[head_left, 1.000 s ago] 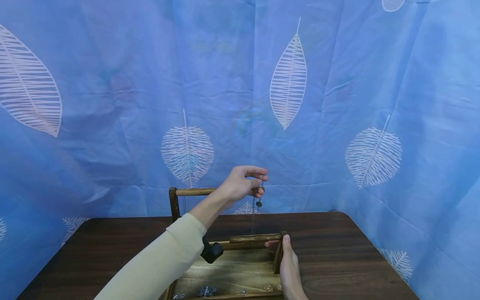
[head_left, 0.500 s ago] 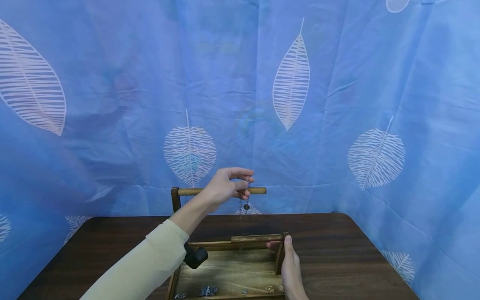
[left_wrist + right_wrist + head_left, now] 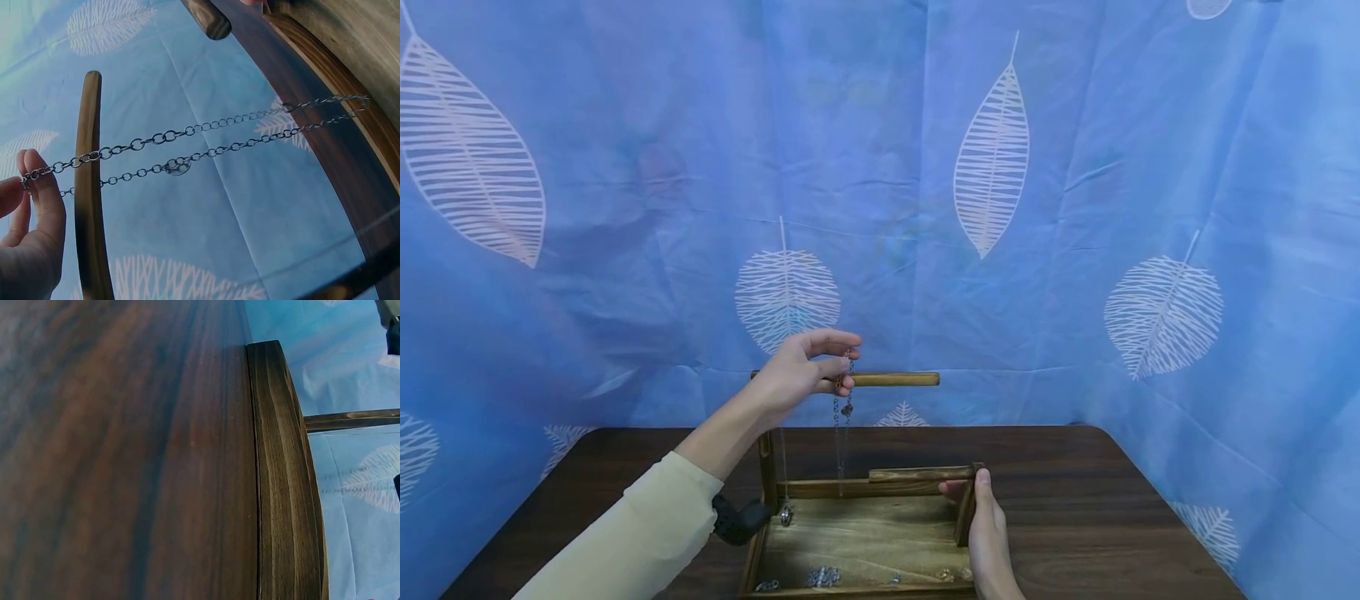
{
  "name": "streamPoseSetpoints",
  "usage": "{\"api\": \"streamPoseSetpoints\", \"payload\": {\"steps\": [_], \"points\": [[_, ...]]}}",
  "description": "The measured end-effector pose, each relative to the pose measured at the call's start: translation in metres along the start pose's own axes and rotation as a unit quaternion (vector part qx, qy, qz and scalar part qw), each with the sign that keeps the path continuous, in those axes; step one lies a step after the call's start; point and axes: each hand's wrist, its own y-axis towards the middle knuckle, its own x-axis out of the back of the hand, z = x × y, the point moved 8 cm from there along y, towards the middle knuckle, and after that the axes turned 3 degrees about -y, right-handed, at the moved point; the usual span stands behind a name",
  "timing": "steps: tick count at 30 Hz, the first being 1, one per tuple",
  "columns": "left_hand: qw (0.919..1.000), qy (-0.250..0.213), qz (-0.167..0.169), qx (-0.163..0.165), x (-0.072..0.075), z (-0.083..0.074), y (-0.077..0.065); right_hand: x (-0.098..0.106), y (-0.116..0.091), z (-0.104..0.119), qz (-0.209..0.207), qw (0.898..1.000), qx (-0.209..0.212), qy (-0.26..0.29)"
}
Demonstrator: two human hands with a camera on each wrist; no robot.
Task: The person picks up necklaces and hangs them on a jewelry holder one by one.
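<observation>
My left hand (image 3: 805,367) pinches a silvery chain necklace (image 3: 837,433) at the upper bar (image 3: 898,379) of a wooden jewelry stand (image 3: 861,488). In the left wrist view, one strand of the necklace (image 3: 212,125) crosses before the bar (image 3: 89,206) and the other behind it, so the loop straddles it; my left hand's fingers (image 3: 53,206) hold its top end. My right hand (image 3: 988,533) grips the shorter right post (image 3: 966,512), thumb in front and fingers behind; the right wrist view shows no fingers clearly. Another necklace with a ring-like pendant (image 3: 786,515) hangs near the tall left post.
Small jewelry pieces (image 3: 823,576) lie along the front of the stand's tray (image 3: 857,533). A lower bar (image 3: 919,474) reaches left from the short post. The stand sits on a dark wooden table (image 3: 1075,517), with a blue leaf-print cloth (image 3: 880,167) behind.
My left hand has moved left along the upper bar with the necklace, baring the bar's right end and the hanging pendant. My right hand keeps its hold on the post.
</observation>
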Motion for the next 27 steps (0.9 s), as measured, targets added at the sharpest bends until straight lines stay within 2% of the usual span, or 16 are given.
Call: {"api": "streamPoseSetpoints", "payload": {"steps": [13, 27], "points": [[0.9995, 0.017, -0.028, 0.003, 0.03, 0.0, -0.02, 0.0, 0.001, 0.0, 0.002, 1.0, -0.003, -0.001], [0.9988, 0.01, -0.042, 0.024, 0.044, 0.005, -0.029, 0.0, 0.001, 0.0, 0.002, 1.0, 0.0, 0.003]]}}
